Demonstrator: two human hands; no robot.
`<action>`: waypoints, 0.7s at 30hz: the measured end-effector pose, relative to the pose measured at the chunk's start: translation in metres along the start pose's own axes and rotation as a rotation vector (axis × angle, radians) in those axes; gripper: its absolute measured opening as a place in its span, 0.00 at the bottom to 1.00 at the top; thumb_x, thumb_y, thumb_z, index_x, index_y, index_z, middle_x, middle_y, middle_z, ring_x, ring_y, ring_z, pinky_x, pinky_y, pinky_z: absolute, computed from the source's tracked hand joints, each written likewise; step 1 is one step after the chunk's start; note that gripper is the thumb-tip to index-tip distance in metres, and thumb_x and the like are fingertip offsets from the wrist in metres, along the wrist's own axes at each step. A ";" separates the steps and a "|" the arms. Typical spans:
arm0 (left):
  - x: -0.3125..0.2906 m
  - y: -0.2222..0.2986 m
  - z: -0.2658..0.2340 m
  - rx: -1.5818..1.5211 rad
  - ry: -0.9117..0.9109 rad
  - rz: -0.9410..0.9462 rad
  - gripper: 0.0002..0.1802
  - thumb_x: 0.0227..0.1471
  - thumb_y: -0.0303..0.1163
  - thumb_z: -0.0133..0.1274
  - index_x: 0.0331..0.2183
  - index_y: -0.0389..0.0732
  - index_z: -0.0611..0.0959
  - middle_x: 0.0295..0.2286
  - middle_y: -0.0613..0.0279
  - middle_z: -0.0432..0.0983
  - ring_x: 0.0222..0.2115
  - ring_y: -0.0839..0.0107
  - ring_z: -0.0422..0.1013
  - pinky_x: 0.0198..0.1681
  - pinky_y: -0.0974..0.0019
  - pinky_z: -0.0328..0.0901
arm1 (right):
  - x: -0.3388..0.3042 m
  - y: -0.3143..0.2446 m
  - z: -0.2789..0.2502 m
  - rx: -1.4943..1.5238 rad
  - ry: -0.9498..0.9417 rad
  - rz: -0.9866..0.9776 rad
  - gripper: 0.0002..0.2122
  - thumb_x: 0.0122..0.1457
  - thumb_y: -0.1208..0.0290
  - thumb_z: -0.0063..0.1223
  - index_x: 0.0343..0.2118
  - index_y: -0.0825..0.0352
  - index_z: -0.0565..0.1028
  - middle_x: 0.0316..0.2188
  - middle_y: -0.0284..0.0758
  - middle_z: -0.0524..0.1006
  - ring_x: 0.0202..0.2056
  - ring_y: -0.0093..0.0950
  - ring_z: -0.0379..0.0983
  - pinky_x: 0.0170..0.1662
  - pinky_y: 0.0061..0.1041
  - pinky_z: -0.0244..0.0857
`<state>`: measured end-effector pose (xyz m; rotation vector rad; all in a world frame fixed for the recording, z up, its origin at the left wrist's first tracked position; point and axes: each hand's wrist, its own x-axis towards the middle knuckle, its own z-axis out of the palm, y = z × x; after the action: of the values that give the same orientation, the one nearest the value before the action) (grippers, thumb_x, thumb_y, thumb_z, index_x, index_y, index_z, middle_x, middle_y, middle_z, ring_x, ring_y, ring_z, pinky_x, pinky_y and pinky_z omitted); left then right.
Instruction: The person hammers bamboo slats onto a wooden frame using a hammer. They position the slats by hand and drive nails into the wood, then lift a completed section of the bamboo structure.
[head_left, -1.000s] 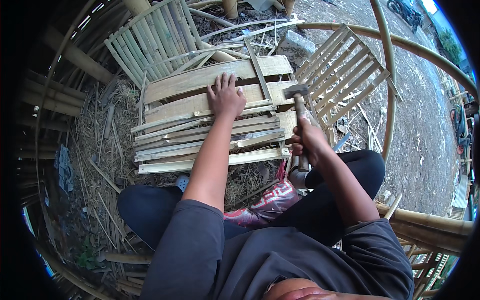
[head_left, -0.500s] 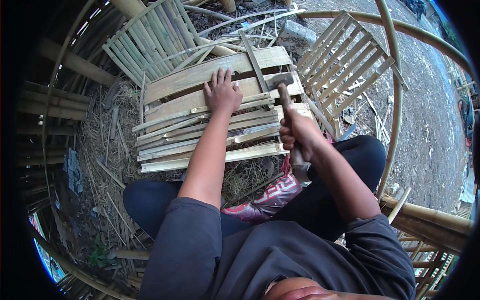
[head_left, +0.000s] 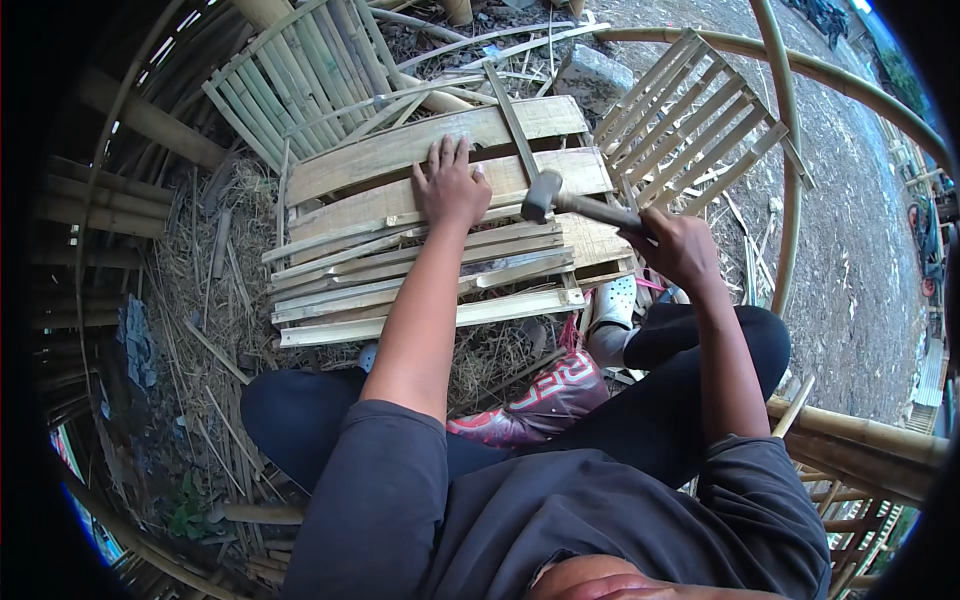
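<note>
My left hand point(head_left: 455, 187) rests palm down with its fingers spread on a pale wooden board point(head_left: 350, 172), part of a low slatted piece in front of my legs. In my right hand point(head_left: 682, 248) is the handle of a hammer point(head_left: 600, 210). Its metal head sits over the right part of the boards, by the lower end of a thin dark slat point(head_left: 512, 128) lying across them. Whether the head touches the wood, I cannot tell. Several narrow bamboo strips point(head_left: 420, 315) lie side by side along the near edge, below my left wrist.
A green bamboo slat panel point(head_left: 290, 90) leans at the far left. To the far right stands a slatted bamboo frame point(head_left: 690, 115), beside a curved bamboo pole point(head_left: 790, 200). A concrete block point(head_left: 592, 76) lies behind. A red printed sack point(head_left: 545, 402) is between my legs.
The hammer has swung from upright to nearly level, and its head has moved left and nearer me. My right hand has moved right. The left hand stays almost in place.
</note>
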<state>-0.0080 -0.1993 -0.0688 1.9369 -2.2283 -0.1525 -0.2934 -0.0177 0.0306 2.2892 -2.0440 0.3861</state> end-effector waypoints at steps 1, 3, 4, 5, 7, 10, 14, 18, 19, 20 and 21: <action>0.000 0.000 0.000 0.000 -0.003 -0.002 0.36 0.61 0.44 0.46 0.68 0.54 0.62 0.70 0.68 0.51 0.71 0.68 0.44 0.72 0.46 0.38 | -0.002 0.000 0.000 -0.006 0.015 -0.088 0.14 0.59 0.56 0.63 0.28 0.62 0.75 0.18 0.36 0.75 0.20 0.38 0.75 0.23 0.39 0.66; 0.000 0.000 0.001 -0.003 0.005 0.003 0.36 0.61 0.44 0.45 0.69 0.54 0.62 0.70 0.67 0.51 0.71 0.68 0.44 0.73 0.46 0.38 | -0.003 0.003 0.005 -0.037 0.019 -0.204 0.14 0.58 0.57 0.64 0.28 0.61 0.74 0.19 0.34 0.74 0.21 0.36 0.76 0.23 0.38 0.67; 0.000 0.001 0.000 -0.004 0.001 0.003 0.36 0.61 0.44 0.45 0.69 0.54 0.62 0.70 0.67 0.51 0.71 0.68 0.44 0.73 0.46 0.38 | -0.004 0.005 0.009 -0.064 0.007 -0.230 0.13 0.58 0.57 0.64 0.28 0.60 0.74 0.19 0.33 0.74 0.21 0.35 0.76 0.23 0.37 0.67; 0.000 0.001 0.000 -0.006 -0.004 0.004 0.36 0.61 0.44 0.45 0.69 0.53 0.61 0.70 0.67 0.51 0.71 0.67 0.44 0.73 0.46 0.37 | -0.004 0.005 0.014 -0.092 0.008 -0.219 0.14 0.58 0.57 0.63 0.28 0.60 0.73 0.19 0.33 0.74 0.22 0.35 0.76 0.23 0.37 0.67; 0.000 0.002 -0.001 -0.008 -0.012 0.005 0.36 0.61 0.44 0.45 0.69 0.53 0.61 0.70 0.67 0.50 0.71 0.67 0.44 0.73 0.46 0.37 | -0.002 0.002 0.020 -0.114 0.022 -0.138 0.15 0.59 0.53 0.63 0.29 0.60 0.75 0.19 0.34 0.74 0.21 0.35 0.76 0.23 0.36 0.67; -0.001 0.001 -0.001 -0.001 -0.011 0.001 0.36 0.61 0.44 0.45 0.69 0.53 0.61 0.70 0.67 0.50 0.71 0.67 0.44 0.73 0.45 0.38 | 0.002 -0.005 0.024 -0.131 0.115 -0.080 0.15 0.58 0.51 0.63 0.34 0.59 0.78 0.20 0.35 0.76 0.21 0.36 0.77 0.23 0.36 0.68; 0.000 0.001 -0.003 0.016 -0.016 -0.001 0.36 0.61 0.44 0.45 0.69 0.53 0.61 0.70 0.67 0.51 0.71 0.67 0.44 0.72 0.45 0.38 | 0.007 0.005 0.007 -0.091 0.079 -0.175 0.16 0.58 0.51 0.64 0.39 0.58 0.79 0.24 0.35 0.79 0.23 0.35 0.79 0.23 0.34 0.69; 0.002 0.003 -0.002 0.028 -0.009 0.008 0.35 0.62 0.44 0.45 0.69 0.54 0.61 0.70 0.67 0.50 0.71 0.67 0.44 0.72 0.45 0.39 | 0.008 0.009 0.025 -0.194 0.048 -0.233 0.15 0.58 0.51 0.62 0.36 0.58 0.78 0.22 0.33 0.76 0.23 0.33 0.77 0.24 0.35 0.69; 0.001 0.003 0.000 0.029 -0.014 0.012 0.35 0.62 0.44 0.45 0.69 0.54 0.61 0.70 0.67 0.50 0.71 0.67 0.44 0.72 0.45 0.39 | 0.008 0.003 0.032 -0.232 0.047 -0.148 0.14 0.59 0.51 0.61 0.34 0.58 0.78 0.21 0.33 0.74 0.22 0.34 0.76 0.24 0.36 0.69; 0.001 0.003 0.001 0.025 -0.007 0.007 0.35 0.62 0.44 0.45 0.69 0.54 0.62 0.70 0.67 0.51 0.71 0.67 0.44 0.72 0.45 0.38 | 0.006 -0.001 0.036 -0.230 0.043 -0.143 0.14 0.59 0.51 0.61 0.34 0.58 0.78 0.21 0.33 0.74 0.22 0.34 0.76 0.24 0.36 0.69; 0.001 0.004 0.003 0.021 0.000 0.004 0.35 0.62 0.44 0.45 0.68 0.54 0.62 0.70 0.66 0.51 0.71 0.67 0.44 0.72 0.45 0.38 | 0.002 -0.005 0.039 -0.178 0.061 -0.108 0.14 0.59 0.52 0.62 0.34 0.58 0.77 0.21 0.33 0.73 0.22 0.34 0.76 0.25 0.36 0.69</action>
<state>-0.0123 -0.2003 -0.0705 1.9434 -2.2422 -0.1300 -0.2821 -0.0273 -0.0063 2.2403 -1.8358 0.2533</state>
